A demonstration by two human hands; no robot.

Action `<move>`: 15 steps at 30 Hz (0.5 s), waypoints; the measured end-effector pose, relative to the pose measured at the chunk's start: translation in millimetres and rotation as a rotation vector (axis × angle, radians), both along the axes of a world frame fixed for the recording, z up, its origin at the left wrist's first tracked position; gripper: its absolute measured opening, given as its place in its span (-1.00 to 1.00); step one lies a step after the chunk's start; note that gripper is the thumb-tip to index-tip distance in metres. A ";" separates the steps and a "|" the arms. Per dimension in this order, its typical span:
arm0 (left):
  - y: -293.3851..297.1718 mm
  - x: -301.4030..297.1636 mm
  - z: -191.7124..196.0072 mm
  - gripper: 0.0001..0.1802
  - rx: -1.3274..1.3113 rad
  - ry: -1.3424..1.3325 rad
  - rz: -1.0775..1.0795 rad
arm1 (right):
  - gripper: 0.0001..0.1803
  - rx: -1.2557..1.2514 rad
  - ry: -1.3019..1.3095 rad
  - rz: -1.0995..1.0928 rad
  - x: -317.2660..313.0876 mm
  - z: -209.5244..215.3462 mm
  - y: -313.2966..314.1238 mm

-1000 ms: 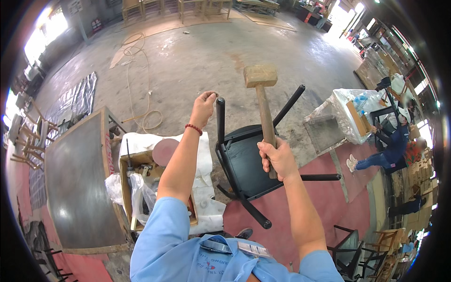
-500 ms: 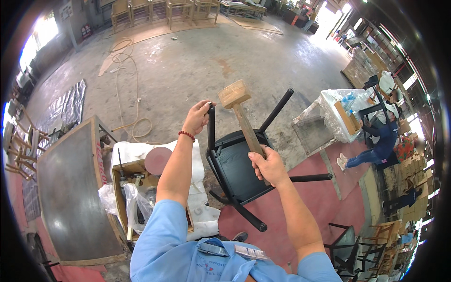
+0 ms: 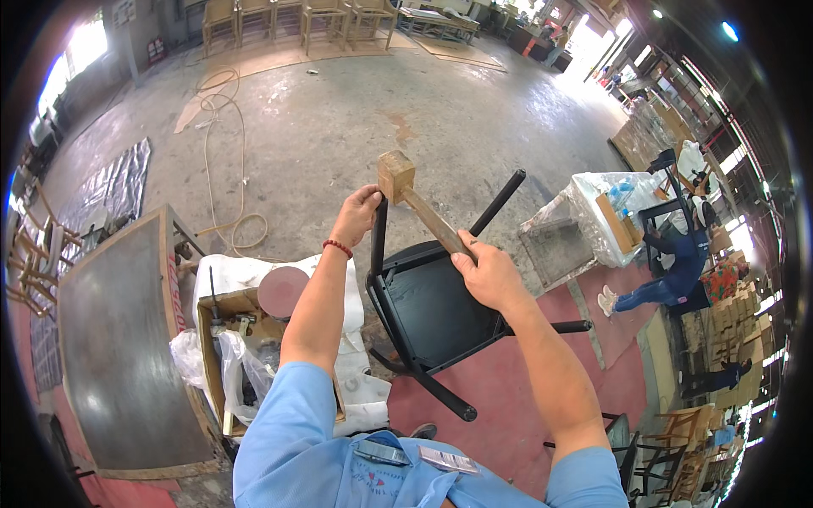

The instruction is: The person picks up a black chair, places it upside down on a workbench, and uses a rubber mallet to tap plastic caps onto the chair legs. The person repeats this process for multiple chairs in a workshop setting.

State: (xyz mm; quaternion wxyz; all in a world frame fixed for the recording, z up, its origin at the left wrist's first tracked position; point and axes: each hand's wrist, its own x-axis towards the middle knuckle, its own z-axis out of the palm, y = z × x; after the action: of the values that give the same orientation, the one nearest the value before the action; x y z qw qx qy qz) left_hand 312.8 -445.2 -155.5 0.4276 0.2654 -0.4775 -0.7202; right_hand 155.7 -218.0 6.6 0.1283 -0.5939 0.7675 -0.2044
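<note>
A black chair (image 3: 445,306) is upturned in front of me, its legs pointing up and outward. At the tip of its near-left leg (image 3: 380,241), the fingers of my left hand (image 3: 356,218) are pinched together. Whatever they hold there is too small to make out. My right hand (image 3: 491,275) grips the handle of a wooden mallet (image 3: 434,220). The mallet's blocky head (image 3: 395,175) is right beside my left fingertips, over the leg's end; whether it touches the leg cannot be told.
To the left, an open box (image 3: 222,372) of tools and plastic bags sits on white wrapping, near a round reddish disc (image 3: 284,291). A dark framed panel (image 3: 118,347) lies beyond. On the right, a person (image 3: 677,262) handles a black chair near a plastic-covered table (image 3: 605,203).
The mallet has swung down and left, so its head now meets the area of my left fingertips. My right hand has risen slightly. My left hand stays at the leg's tip.
</note>
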 end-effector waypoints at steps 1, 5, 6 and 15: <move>0.1 0.1 -0.4 -0.76 0.007 -0.006 0.003 | -0.45 0.026 0.007 0.006 0.1 4.2 -1.2; 1.8 0.5 -2.4 -0.75 -0.028 0.006 -0.015 | -0.46 -0.059 -0.031 -0.006 -0.9 10.4 -0.1; 2.1 0.8 -2.4 -0.75 -0.033 0.016 -0.029 | -0.46 -0.028 -0.030 -0.022 -0.6 9.5 -0.6; 2.7 -1.1 -20.8 -0.67 0.086 0.245 -0.043 | -0.54 -0.520 -0.519 0.038 14.6 86.1 -6.0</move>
State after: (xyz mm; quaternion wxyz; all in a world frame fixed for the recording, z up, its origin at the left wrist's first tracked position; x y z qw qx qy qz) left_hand 311.7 -442.5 -176.3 0.4555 0.1830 -0.3960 -0.7761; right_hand 170.4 -224.0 92.6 0.1673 -0.5491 0.6207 -0.5340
